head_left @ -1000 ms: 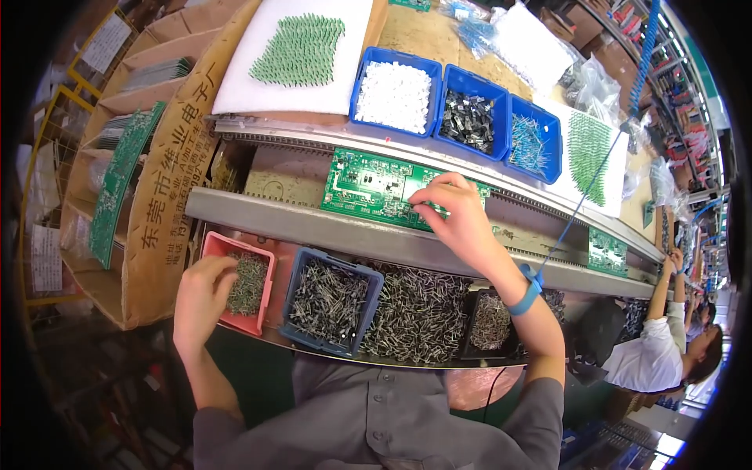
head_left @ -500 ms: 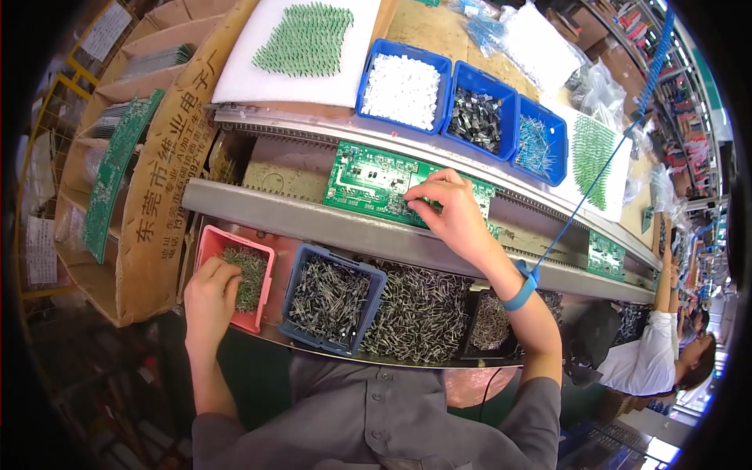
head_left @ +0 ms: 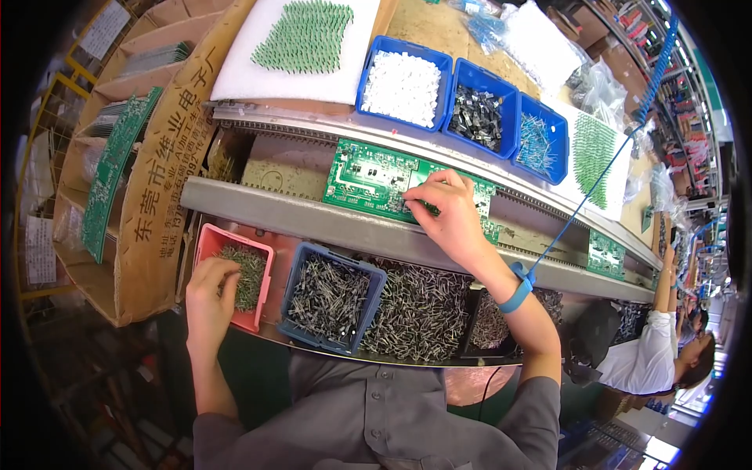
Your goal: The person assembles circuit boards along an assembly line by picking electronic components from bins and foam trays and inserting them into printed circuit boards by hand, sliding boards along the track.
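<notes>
A green circuit board [head_left: 364,176] lies in the conveyor track in front of me. Over its middle is my right hand [head_left: 453,210], thumb and forefinger pinched together at the board's surface; whatever they grip is too small to make out. A blue wrist strap [head_left: 517,296] with a cord circles that wrist. My left hand [head_left: 207,294] rests at the left side of a pink bin [head_left: 267,286]. Its fingers are bent and drawn together over the small, thin-leaded components [head_left: 249,274] inside, and what they hold is hidden.
Right of the pink bin are a blue-grey bin [head_left: 372,305] and a heap of metal-leaded parts [head_left: 419,313]. Blue bins [head_left: 441,98] line the track's far side. A cardboard rack [head_left: 149,227] with boards stands left. A co-worker [head_left: 646,352] is at the right.
Both hands stay in nearly the same places. My right forearm has shifted very slightly, and the left fingers have moved a little at the pink bin.
</notes>
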Demonstrator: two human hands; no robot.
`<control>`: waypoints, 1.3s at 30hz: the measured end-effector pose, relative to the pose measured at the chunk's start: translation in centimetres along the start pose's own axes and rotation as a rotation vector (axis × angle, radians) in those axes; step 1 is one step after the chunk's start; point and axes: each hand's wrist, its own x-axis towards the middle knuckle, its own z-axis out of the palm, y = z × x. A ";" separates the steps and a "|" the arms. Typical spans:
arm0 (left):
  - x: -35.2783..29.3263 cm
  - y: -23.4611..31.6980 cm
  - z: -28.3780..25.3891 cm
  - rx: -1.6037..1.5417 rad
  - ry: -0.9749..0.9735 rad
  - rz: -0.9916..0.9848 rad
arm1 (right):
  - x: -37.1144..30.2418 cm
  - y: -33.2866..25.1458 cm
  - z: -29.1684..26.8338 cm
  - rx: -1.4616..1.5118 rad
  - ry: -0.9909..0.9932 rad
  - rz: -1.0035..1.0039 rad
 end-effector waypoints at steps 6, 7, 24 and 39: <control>0.1 0.9 -0.6 -0.060 0.021 0.028 | -0.3 0.1 0.9 -0.067 0.126 -0.124; 0.1 1.1 -0.7 -0.060 0.021 0.028 | -0.3 0.1 0.9 -0.071 0.139 -0.133; 8.9 7.1 4.0 -0.470 -0.291 0.165 | -1.1 -0.9 -0.9 -0.188 0.092 -0.140; 13.1 8.8 10.7 -0.195 -0.311 0.548 | -23.6 -0.2 -13.2 -0.501 -0.266 0.853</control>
